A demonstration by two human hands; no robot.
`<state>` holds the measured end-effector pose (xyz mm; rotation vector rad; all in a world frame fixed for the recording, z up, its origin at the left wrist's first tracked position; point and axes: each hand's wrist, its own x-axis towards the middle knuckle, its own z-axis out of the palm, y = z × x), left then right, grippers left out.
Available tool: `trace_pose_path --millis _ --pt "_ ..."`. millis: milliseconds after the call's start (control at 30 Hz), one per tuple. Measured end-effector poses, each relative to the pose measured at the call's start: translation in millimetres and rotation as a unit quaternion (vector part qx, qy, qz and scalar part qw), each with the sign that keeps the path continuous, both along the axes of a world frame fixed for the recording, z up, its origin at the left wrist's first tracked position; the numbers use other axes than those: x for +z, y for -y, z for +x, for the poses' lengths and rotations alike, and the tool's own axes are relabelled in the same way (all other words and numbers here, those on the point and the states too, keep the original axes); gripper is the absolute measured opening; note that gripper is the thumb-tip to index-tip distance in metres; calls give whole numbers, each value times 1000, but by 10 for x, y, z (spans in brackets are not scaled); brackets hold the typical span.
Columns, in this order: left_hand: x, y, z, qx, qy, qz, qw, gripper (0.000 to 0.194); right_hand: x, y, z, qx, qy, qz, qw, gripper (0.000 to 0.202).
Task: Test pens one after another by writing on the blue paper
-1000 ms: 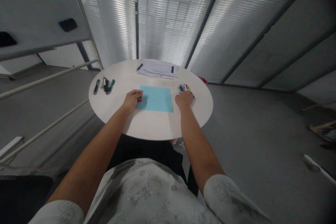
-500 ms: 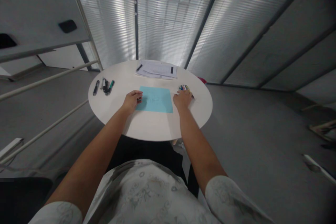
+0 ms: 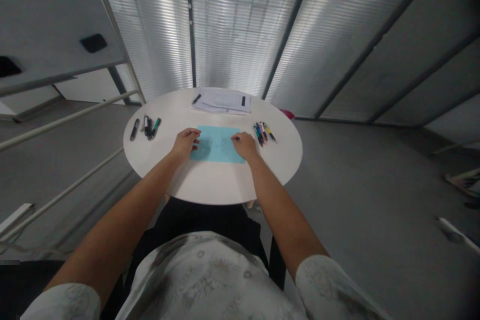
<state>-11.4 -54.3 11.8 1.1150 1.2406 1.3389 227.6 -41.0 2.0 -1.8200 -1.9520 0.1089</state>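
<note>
A light blue sheet of paper (image 3: 217, 152) with faint handwriting lies flat on the round white table (image 3: 213, 185). My left hand (image 3: 185, 142) is at the sheet's left edge, half curled, with its fingers apart and nothing seen in them. Over the sheet's right part is my right hand (image 3: 244, 145), its fingers drawn together. Something small and dark shows at those fingertips, too small to name. Several coloured pens (image 3: 264, 132) lie side by side just right of that hand.
Several markers (image 3: 148, 126) lie at the table's left side. A stack of white papers (image 3: 221, 101) with a dark pen (image 3: 196, 99) on it sits at the far edge. Blinds (image 3: 228, 35) stand behind the table, and a white-railed frame (image 3: 112, 100) is on the left.
My right hand has moved left from the coloured pens onto the blue sheet, uncovering the pens. My left hand stays at the sheet's left edge. The view has shifted slightly.
</note>
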Motion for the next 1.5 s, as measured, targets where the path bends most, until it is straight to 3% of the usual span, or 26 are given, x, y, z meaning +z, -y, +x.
trace_pose_path --millis 67,133,200,300,367,467,700,1067,1500 --pt "76 -82 -155 36 -177 46 983 16 -7 -18 7 0 -11 2 1000 25" --pt "165 -151 -365 63 -376 88 920 21 -10 -25 6 2 -17 2 1000 25" --pt "248 -178 -590 99 -516 80 847 28 -11 -24 1 2 -20 0 1000 26" --pt "308 -138 -877 167 -622 37 764 38 -14 -19 -6 2 -20 -2 1000 26" --pt "288 -90 -1016 197 -646 12 737 41 -16 -16 -8 3 -19 -2 1000 26" --pt "204 -43 -1154 222 -654 -7 723 41 -14 -14 -10 1 -16 1 1000 25" --pt "86 -92 -1229 186 -653 -45 733 40 21 14 -24 -4 -6 -7 1000 25" --pt "73 -143 -1257 146 -682 -46 716 48 15 5 -16 -1 -6 -11 1000 26" --pt "135 -179 -1294 95 -717 -32 689 45 0 -1 -4 0 -11 -8 1000 26"
